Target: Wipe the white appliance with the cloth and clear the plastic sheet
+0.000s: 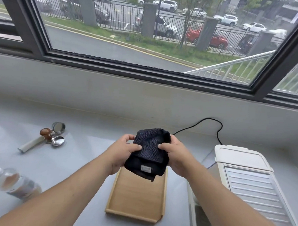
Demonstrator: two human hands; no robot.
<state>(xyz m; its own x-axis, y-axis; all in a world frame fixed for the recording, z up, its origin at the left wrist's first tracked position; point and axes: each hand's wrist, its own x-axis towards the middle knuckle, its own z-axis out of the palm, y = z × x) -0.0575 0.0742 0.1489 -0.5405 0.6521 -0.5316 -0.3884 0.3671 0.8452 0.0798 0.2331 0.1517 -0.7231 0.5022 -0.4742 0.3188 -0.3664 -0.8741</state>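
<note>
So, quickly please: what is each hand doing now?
Left hand: closed on the dark cloth.
Right hand: closed on the same cloth.

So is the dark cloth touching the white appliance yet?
Apart. In the head view the cloth is held up between the left hand and right hand above the wooden tray, with bare counter showing between it and the appliance.

I see a dark navy ribbed cloth (148,147), a white appliance (245,180) with grey slats, a tan wooden tray (136,196), a pale grey worktop (82,161).
</note>
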